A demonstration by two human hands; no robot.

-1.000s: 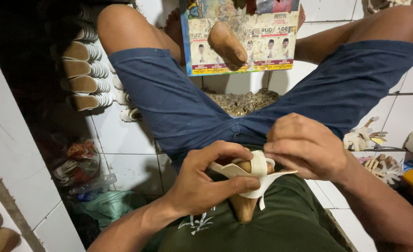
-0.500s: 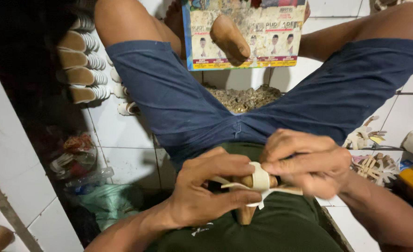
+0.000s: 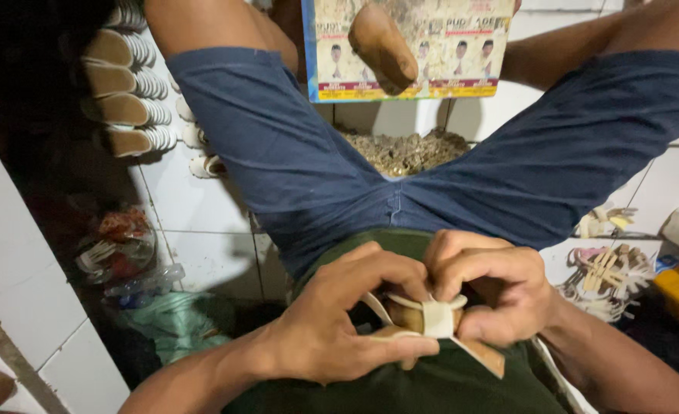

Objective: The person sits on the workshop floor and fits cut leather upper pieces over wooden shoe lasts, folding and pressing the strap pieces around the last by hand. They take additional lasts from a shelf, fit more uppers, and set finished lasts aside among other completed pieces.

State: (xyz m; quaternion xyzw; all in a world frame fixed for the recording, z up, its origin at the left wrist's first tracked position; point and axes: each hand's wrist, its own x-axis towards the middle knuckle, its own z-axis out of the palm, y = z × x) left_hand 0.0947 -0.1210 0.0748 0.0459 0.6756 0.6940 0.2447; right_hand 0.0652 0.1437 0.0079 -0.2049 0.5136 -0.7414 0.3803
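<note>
Cream strap (image 3: 436,317) looped over a tan wooden piece (image 3: 410,316), held against the lap between both hands. Left hand (image 3: 339,322) pinches the strap's flat end from the left; right hand (image 3: 493,295) pinches the loop from the right, fingers curled tight. Wooden piece's long axis runs toward the body, its lower end hidden. Both hands equally near.

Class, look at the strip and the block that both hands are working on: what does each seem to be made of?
Strip: pale cream and matte, bending around the block, so probably thin leather or a synthetic sheet. Block: brown and smooth, seemingly rigid, possibly wood. The left hand and right hand hide most of it.
</note>
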